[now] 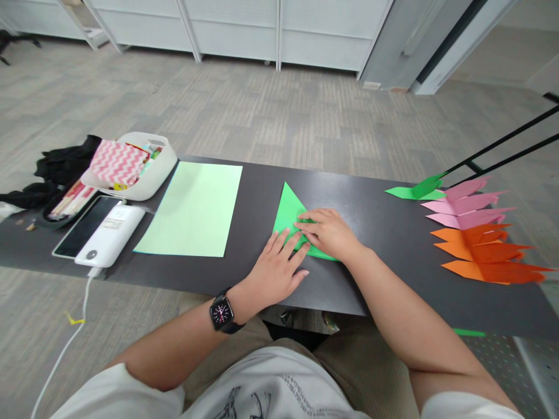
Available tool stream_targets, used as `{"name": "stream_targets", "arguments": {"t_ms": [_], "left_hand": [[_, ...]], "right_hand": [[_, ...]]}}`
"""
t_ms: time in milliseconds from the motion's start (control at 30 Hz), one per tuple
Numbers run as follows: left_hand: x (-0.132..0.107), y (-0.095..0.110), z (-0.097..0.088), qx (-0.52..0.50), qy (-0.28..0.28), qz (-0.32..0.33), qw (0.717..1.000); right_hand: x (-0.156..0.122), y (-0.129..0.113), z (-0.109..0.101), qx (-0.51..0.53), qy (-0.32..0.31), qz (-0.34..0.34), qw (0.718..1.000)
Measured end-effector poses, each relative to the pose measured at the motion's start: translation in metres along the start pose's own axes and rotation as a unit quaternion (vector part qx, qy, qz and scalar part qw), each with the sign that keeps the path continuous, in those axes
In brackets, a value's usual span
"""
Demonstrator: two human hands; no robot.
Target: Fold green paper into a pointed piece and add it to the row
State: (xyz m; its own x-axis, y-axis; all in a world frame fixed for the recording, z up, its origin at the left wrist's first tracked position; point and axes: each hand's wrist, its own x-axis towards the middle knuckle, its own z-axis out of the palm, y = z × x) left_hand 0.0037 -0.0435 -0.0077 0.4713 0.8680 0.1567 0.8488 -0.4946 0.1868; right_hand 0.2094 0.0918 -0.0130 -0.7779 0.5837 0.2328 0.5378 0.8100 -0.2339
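A sheet of green paper (288, 206), folded to a triangular point at its far end, lies on the dark table in front of me. My left hand (279, 262) rests flat on its near left part with the fingers spread. On the paper's right side is my right hand (329, 233), its fingers bent and drawn together at the fold, close to the left fingertips. Both hands cover much of the paper's middle, so the folds beneath them are hidden. Its lower right edge shows below my right hand.
Left on the table (257, 180) lies a pale green sheet (192, 209). Beyond it are a white power bank (109, 235) with a cable, a phone (82, 227), a white basket (161, 171) and black cloth (65, 160). Folded green (410, 192), pink (463, 203) and orange (480, 253) papers line the right.
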Motion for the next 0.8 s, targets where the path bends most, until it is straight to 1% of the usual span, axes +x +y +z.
{"name": "stream_targets", "arguments": {"t_ms": [67,167,300,400,633,800], "left_hand": [[-0.002,0.004,-0.001,0.010,0.001,0.000,1.000],[-0.005,0.013,-0.002,0.015,-0.008,0.017,1.000],[-0.009,0.022,0.001,0.012,-0.021,0.027,0.999],[-0.009,0.024,0.003,0.011,-0.023,0.017,1.000],[-0.008,0.028,-0.001,0.013,-0.037,-0.004,0.999],[-0.010,0.029,0.000,0.021,-0.034,-0.016,0.999]], "right_hand": [[0.000,0.000,0.000,0.002,0.002,-0.001,1.000],[0.000,0.002,0.000,0.009,0.005,-0.003,1.000],[0.000,0.006,0.002,0.021,0.000,-0.006,1.000],[0.000,0.008,0.003,0.031,-0.003,-0.005,0.999],[0.001,0.009,0.006,0.044,0.001,0.001,0.999],[0.001,0.009,0.004,0.048,-0.004,0.004,0.999]]}}
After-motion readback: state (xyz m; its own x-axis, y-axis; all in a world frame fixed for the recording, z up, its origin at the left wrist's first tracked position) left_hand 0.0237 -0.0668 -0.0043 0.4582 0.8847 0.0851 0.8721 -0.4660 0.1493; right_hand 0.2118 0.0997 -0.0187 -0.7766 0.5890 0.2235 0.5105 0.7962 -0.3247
